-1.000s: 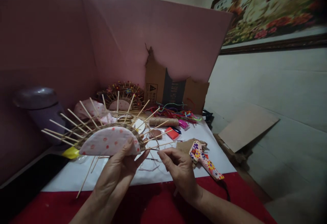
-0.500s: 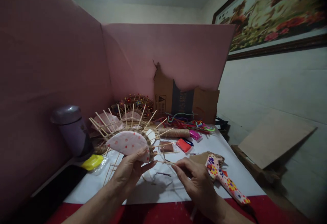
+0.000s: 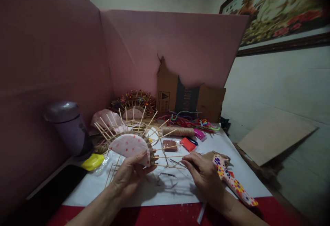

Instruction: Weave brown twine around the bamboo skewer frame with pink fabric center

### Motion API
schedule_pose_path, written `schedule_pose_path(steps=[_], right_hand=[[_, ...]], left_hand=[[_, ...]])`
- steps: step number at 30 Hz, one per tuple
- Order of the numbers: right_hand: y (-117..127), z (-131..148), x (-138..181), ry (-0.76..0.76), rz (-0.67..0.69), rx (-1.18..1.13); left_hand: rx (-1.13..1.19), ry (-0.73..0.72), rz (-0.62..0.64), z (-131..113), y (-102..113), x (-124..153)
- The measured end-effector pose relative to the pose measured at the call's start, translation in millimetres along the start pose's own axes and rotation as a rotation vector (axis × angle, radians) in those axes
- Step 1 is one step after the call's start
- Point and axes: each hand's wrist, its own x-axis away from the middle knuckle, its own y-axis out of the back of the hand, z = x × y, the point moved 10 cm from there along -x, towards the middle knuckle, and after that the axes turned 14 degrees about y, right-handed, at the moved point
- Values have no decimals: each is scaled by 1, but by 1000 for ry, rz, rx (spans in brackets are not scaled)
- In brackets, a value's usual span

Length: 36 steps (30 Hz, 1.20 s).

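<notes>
My left hand [image 3: 129, 174] grips a half-round craft piece [image 3: 128, 147] by its lower right corner, thumb on the front. White fabric with red dots covers its face, a woven twine band runs along its curved edge, and thin wooden sticks [image 3: 144, 116] fan outward. To the right, my right hand [image 3: 202, 172] is closed in a pinch near the tips of the lowest sticks. A thin strand of twine [image 3: 177, 163] runs into its fingers from a loose loop around the sticks. The fingertips partly hide what they pinch.
A flower-patterned glue gun [image 3: 233, 181] lies right of my right hand. Behind the piece are a twine roll [image 3: 177, 132], clay packets [image 3: 189, 144], pipe cleaners [image 3: 185, 119] and a finished-looking fan [image 3: 139, 99]. A purple tumbler [image 3: 69, 126] and yellow packet [image 3: 92, 162] stand left.
My right hand has moved right and slightly up, away from the lowest stick's tip, drawing the strand along. My left hand keeps its hold on the piece. The view has shifted slightly.
</notes>
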Motion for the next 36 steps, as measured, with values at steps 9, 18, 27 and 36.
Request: schedule_pose_path(steps=[9, 18, 27, 36], right_hand=[[1, -12, -3, -14, -2, 35], [2, -8, -5, -30, -58, -51], [7, -8, 0, -46, -90, 20], [5, -16, 3, -96, -126, -30]], left_hand=[[22, 59, -21, 7, -4, 5], [-3, 79, -2, 13, -10, 4], [15, 53, -7, 10, -6, 4], [38, 19, -29, 5, -3, 6]])
